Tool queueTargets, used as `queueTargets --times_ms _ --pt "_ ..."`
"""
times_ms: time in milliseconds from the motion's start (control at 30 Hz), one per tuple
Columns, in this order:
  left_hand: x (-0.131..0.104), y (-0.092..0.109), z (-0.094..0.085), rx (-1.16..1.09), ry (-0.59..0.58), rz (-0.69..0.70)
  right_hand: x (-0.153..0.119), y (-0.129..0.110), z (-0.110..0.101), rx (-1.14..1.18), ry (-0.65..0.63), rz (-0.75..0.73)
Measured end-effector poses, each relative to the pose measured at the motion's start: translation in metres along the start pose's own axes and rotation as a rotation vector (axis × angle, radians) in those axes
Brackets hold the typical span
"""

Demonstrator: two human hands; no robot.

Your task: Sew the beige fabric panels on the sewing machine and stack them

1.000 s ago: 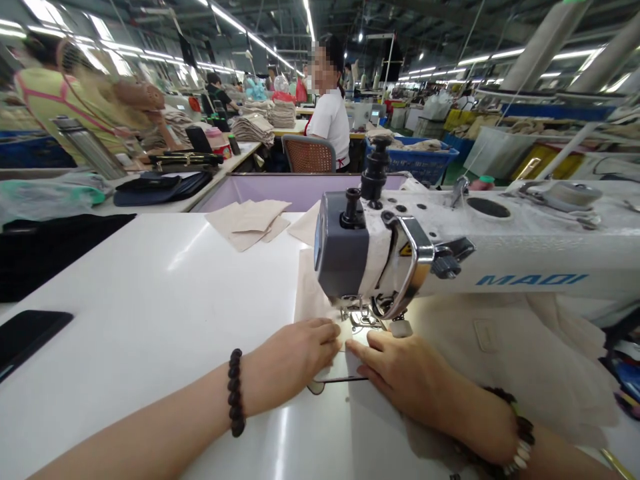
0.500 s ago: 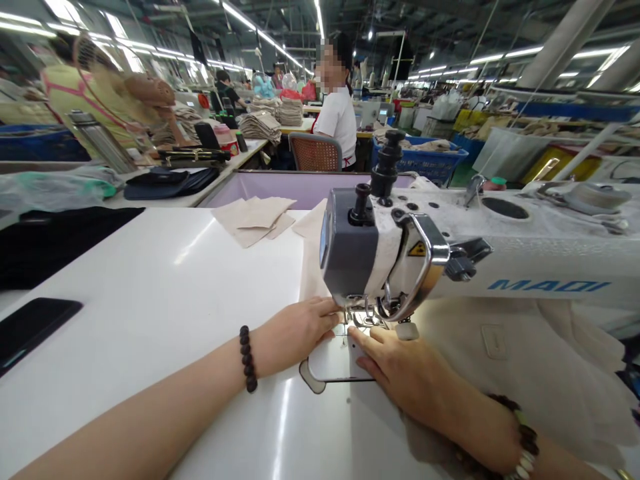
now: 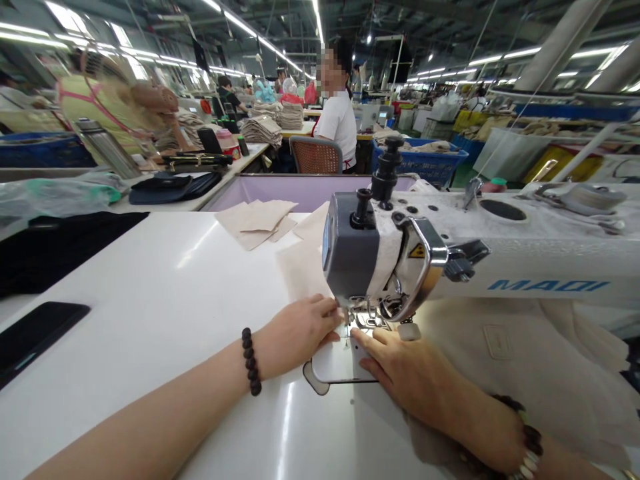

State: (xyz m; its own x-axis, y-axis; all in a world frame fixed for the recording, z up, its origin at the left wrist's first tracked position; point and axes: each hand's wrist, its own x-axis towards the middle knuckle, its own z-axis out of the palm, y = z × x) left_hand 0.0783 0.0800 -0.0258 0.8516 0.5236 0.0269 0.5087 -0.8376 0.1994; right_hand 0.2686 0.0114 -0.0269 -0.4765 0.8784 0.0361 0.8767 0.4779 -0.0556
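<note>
A white and grey sewing machine (image 3: 350,247) stands over the white table, its needle area lit. My left hand (image 3: 300,330) is beside the presser foot on the left, fingers bent together at the edge of beige fabric (image 3: 303,267); whether they pinch it is hidden. My right hand (image 3: 405,367) lies right of the needle, palm down, index finger stretched toward the foot and thumb apart, by the metal plate (image 3: 333,363). Under the machine arm, right of this hand, spreads a large beige cloth (image 3: 465,340) with a small stitched rectangle.
Beige fabric pieces (image 3: 257,220) lie at the table's far edge. A black phone (image 3: 43,337) and black cloth (image 3: 60,240) are at the left. Beyond are a dark blue folded item (image 3: 175,188), a metal bottle (image 3: 105,147) and a seated person in white (image 3: 337,127).
Beige fabric has shifted out to the left behind my left hand, so more of it shows beside the machine head. Both hands stay near the needle. The view has moved slightly.
</note>
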Motion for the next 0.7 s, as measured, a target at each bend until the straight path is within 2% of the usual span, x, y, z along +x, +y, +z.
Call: queueTargets --times_ms 100,233,700 --pt "-0.005 0.013 -0.003 0.044 -0.066 -0.061 -0.001 0.001 0.002 0.010 0.025 -0.019" --pt "-0.008 0.026 -0.002 0.032 -0.097 -0.055 -0.002 0.002 0.003 0.001 0.047 -0.055" --pt "-0.009 0.036 -0.001 -0.059 -0.116 -0.071 -0.002 0.004 0.005 -0.016 0.052 -0.060"
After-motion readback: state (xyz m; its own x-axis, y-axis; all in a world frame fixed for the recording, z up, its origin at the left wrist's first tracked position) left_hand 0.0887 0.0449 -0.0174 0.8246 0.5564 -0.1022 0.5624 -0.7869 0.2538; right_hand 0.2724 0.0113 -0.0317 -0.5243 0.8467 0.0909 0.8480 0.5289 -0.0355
